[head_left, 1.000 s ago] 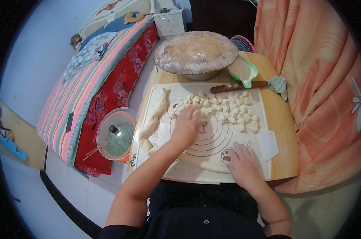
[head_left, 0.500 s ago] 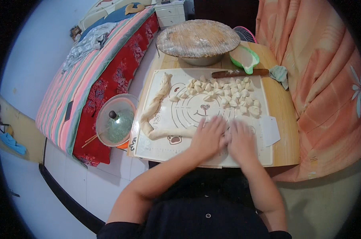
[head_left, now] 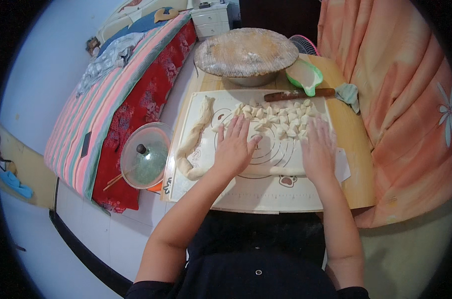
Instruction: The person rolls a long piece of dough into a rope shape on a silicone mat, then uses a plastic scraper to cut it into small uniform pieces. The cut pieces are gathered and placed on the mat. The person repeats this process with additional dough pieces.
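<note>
both hands lie flat and open, palms down, gripping nothing. the left hand (head_left: 234,147) presses on the pastry mat (head_left: 266,187) with its fingertips touching the near edge of the heap of cut dough pieces (head_left: 278,117); the right hand (head_left: 318,149) rests just beside it, its fingertips at the heap's right end. a long dough rope (head_left: 196,137) lies curled to the left of the left hand, apart from it. judging from this, light, even pressure with spread fingers would keep the floured pieces from sticking together. beyond the fingertips lie a knife (head_left: 298,93), a green scoop (head_left: 304,74) and a big round floured board on a bowl (head_left: 246,52). the mat covers a wooden counter (head_left: 358,164). left of it sit a glass lid (head_left: 145,155) and a striped bed (head_left: 111,99); an orange curtain (head_left: 395,99) hangs to the right.
</note>
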A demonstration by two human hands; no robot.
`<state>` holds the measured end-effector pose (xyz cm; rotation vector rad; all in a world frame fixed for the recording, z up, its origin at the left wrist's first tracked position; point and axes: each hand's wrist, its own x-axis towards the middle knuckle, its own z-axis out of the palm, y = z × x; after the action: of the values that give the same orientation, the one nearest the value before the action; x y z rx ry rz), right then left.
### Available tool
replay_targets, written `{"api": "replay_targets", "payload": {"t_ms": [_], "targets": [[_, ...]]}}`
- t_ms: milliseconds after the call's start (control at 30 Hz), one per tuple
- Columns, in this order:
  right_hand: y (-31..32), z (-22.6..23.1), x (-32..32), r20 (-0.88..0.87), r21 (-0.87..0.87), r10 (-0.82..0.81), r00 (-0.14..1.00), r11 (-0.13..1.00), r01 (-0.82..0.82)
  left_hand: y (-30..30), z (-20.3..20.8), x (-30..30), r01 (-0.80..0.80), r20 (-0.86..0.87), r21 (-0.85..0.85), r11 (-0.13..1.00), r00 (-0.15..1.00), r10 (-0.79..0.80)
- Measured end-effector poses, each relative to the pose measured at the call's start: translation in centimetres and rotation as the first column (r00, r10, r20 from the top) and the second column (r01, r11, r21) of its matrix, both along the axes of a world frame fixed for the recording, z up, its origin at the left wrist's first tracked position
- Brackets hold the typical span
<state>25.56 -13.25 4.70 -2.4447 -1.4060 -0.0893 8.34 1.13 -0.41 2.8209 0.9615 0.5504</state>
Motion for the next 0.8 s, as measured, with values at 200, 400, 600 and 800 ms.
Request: {"api": "replay_targets", "payload": {"t_ms": [200,400,600,800], "targets": [[-2.9,-5.3,-4.4,-0.025,-0.130,0.267,0.963,0.955,-0.268,-6.8,-1.5,-4.0,0.243,-0.164,-0.093,0.966,0.953,-0.256],[-6.6,-4.9,-4.4,-0.104,-0.120,0.232,0.967,0.962,-0.244,-9.2,-0.8,-4.1,0.303,-0.155,-0.097,0.948,0.936,-0.315],[-3.4,-3.9,-1.6,-0.106,-0.195,0.359,0.928,0.907,-0.373,-5.0,-0.9,-2.2,0.190,-0.163,-0.013,0.982,0.968,-0.190],[-8.1,-2.7,0.3,-0.273,-0.098,0.250,0.929,0.953,-0.286,-7.7,-1.0,-1.1,0.391,-0.021,-0.198,0.899,0.915,-0.403]]}}
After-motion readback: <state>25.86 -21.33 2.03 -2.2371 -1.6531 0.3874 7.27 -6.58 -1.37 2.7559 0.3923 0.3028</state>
